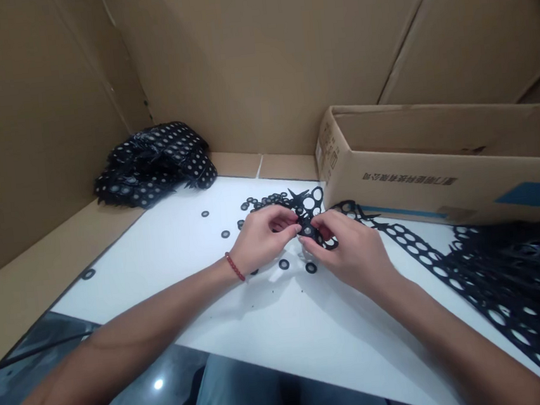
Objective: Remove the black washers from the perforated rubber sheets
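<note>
Black punched strip (400, 236) pinched at its near end by both hands, mid white table (262, 318).
Left hand (264, 238) and right hand (351, 252) meet fingertip to fingertip; loose rings (283, 264) at 6 o'clock, cardboard box (439, 173) at 2 o'clock.

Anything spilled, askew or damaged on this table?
Nothing damaged that I can tell. Rings lie scattered on the table around the left hand and right hand, which pinch a punched strip; one ring sits far off at the left edge.
</note>
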A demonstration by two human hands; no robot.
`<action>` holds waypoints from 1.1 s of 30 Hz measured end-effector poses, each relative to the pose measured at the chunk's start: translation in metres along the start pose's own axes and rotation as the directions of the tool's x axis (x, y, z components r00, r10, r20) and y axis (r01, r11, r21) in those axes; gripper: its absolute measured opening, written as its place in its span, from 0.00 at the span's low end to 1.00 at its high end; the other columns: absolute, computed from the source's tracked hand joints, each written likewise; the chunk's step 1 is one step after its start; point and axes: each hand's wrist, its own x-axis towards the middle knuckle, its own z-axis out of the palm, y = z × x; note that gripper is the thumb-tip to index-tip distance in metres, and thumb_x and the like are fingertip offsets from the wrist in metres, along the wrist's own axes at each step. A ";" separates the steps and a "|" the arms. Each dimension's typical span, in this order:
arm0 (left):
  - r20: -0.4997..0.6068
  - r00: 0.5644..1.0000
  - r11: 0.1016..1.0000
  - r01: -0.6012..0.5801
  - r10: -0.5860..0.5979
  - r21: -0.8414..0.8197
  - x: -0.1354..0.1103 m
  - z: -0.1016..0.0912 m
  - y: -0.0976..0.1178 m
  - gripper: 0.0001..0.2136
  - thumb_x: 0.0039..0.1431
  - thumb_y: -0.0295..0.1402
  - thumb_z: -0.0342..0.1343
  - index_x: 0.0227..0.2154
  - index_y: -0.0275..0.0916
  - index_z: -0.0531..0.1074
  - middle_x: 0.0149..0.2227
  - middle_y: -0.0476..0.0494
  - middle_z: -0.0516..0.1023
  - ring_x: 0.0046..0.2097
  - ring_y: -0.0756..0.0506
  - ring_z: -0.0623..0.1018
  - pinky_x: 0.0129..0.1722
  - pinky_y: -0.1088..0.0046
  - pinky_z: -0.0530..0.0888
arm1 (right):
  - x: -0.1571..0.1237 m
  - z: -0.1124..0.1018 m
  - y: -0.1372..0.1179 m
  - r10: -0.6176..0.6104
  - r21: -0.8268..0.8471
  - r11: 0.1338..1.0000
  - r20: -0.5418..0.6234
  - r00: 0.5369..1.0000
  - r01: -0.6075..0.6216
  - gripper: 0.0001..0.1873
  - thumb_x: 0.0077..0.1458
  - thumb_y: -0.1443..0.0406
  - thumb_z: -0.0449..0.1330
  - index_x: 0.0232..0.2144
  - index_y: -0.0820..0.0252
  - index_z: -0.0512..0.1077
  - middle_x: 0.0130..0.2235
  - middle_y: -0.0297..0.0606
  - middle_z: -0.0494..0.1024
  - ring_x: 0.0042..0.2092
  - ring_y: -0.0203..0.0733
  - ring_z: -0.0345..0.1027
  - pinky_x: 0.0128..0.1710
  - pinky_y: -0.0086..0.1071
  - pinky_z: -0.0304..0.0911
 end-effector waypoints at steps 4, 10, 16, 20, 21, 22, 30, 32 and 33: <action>0.112 0.982 0.968 0.172 -0.153 -0.183 -0.001 -0.001 0.008 0.08 0.51 0.30 0.58 0.33 0.32 0.76 0.29 0.44 0.79 0.32 0.49 0.78 0.37 0.73 0.76 | 0.002 -0.006 -0.001 0.027 0.204 0.978 0.074 0.997 -0.042 0.07 0.53 0.61 0.59 0.30 0.58 0.66 0.30 0.32 0.70 0.31 0.36 0.63 0.30 0.29 0.55; 0.061 0.975 0.946 0.221 -0.213 -0.237 -0.004 0.002 0.015 0.06 0.46 0.26 0.58 0.29 0.30 0.76 0.25 0.45 0.79 0.27 0.51 0.77 0.31 0.75 0.75 | 0.004 -0.009 -0.003 0.047 0.395 0.912 0.160 0.986 -0.108 0.05 0.52 0.64 0.60 0.30 0.56 0.67 0.30 0.31 0.69 0.31 0.36 0.61 0.30 0.28 0.56; -0.039 0.979 0.974 0.197 -0.203 -0.112 -0.004 0.003 0.014 0.08 0.42 0.25 0.56 0.28 0.33 0.77 0.26 0.46 0.79 0.28 0.51 0.76 0.28 0.80 0.73 | 0.003 -0.009 -0.006 0.046 0.403 0.908 0.172 0.984 -0.114 0.04 0.52 0.65 0.59 0.29 0.57 0.66 0.30 0.32 0.69 0.31 0.36 0.61 0.31 0.29 0.56; -0.072 0.968 0.961 0.228 -0.242 -0.159 0.007 -0.007 0.011 0.07 0.42 0.26 0.57 0.27 0.32 0.77 0.22 0.47 0.78 0.25 0.51 0.76 0.25 0.79 0.73 | 0.004 -0.009 -0.002 0.141 0.391 0.898 0.173 0.975 -0.199 0.07 0.51 0.62 0.60 0.27 0.57 0.65 0.28 0.32 0.69 0.30 0.37 0.62 0.31 0.30 0.57; -0.081 0.966 0.961 0.230 -0.244 -0.155 0.010 -0.010 0.008 0.07 0.42 0.26 0.57 0.27 0.32 0.77 0.22 0.46 0.78 0.25 0.50 0.77 0.25 0.78 0.74 | 0.005 -0.009 -0.001 0.160 0.378 0.900 0.174 0.972 -0.216 0.08 0.51 0.62 0.60 0.27 0.57 0.65 0.27 0.31 0.69 0.29 0.36 0.62 0.30 0.30 0.57; -0.085 0.965 0.961 0.233 -0.247 -0.147 0.013 -0.013 0.005 0.07 0.42 0.26 0.57 0.27 0.32 0.77 0.23 0.46 0.78 0.26 0.50 0.77 0.26 0.78 0.75 | 0.005 -0.009 0.001 0.168 0.356 0.908 0.172 0.971 -0.220 0.08 0.50 0.61 0.61 0.26 0.57 0.65 0.27 0.31 0.69 0.29 0.36 0.61 0.30 0.30 0.57; -0.048 0.944 0.942 0.319 -0.325 -0.104 0.020 -0.015 -0.005 0.07 0.42 0.25 0.56 0.27 0.32 0.77 0.22 0.46 0.78 0.25 0.52 0.76 0.27 0.78 0.74 | 0.005 -0.006 0.008 0.080 0.174 0.979 0.147 0.986 -0.106 0.08 0.52 0.61 0.60 0.27 0.57 0.66 0.27 0.31 0.69 0.29 0.35 0.61 0.31 0.29 0.56; -0.030 0.938 0.932 0.338 -0.345 -0.130 0.022 -0.017 -0.006 0.07 0.41 0.24 0.57 0.27 0.32 0.77 0.22 0.46 0.77 0.24 0.52 0.75 0.27 0.78 0.74 | 0.006 -0.007 0.010 0.077 0.172 0.980 0.141 0.987 -0.101 0.08 0.52 0.61 0.60 0.27 0.57 0.66 0.27 0.31 0.69 0.28 0.36 0.61 0.30 0.29 0.56; -0.025 0.935 0.927 0.346 -0.353 -0.145 0.024 -0.019 -0.008 0.07 0.41 0.24 0.57 0.26 0.32 0.76 0.21 0.46 0.77 0.24 0.53 0.75 0.27 0.78 0.74 | 0.006 -0.008 0.011 0.080 0.170 0.980 0.133 0.988 -0.102 0.07 0.52 0.61 0.60 0.26 0.57 0.66 0.26 0.31 0.69 0.28 0.36 0.61 0.30 0.29 0.56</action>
